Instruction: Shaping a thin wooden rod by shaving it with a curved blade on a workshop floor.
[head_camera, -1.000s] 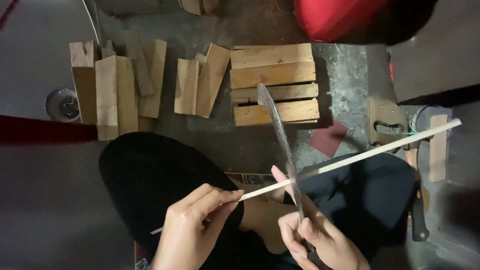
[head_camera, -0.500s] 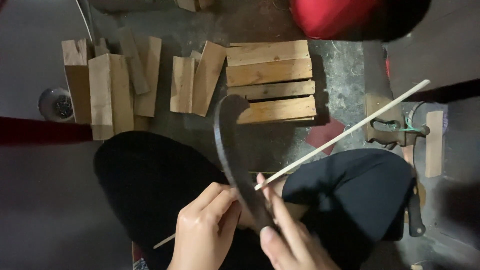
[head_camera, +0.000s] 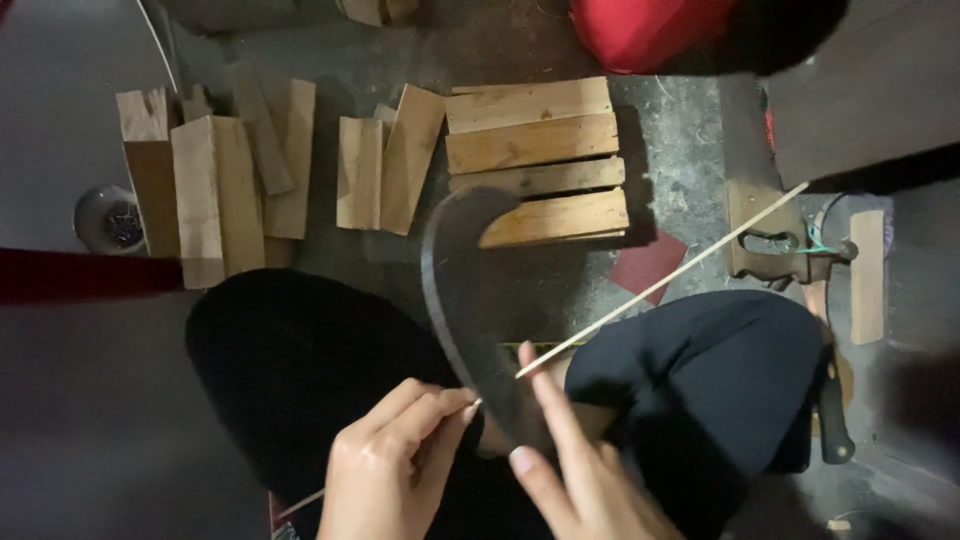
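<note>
My left hand (head_camera: 395, 470) pinches a long thin pale bamboo strip (head_camera: 660, 283) that runs up to the right across my lap. My right hand (head_camera: 580, 470) grips a dark curved knife (head_camera: 462, 290); its blade rises from my fingers and hooks over to the right at the top. The flat of the blade lies across the strip and hides the part of it near my left fingertips. Both hands sit over my knees in black trousers (head_camera: 700, 380).
Several wooden blocks and planks (head_camera: 535, 150) lie on the concrete floor ahead, with more blocks (head_camera: 215, 190) to the left. A small metal tool (head_camera: 775, 245) on a wooden piece sits at the right. A red object (head_camera: 650, 30) lies at the top.
The knife has swung from edge-on and pointing right to broadside with its hook facing right. The strip slid toward me, its far end now lower and shorter.
</note>
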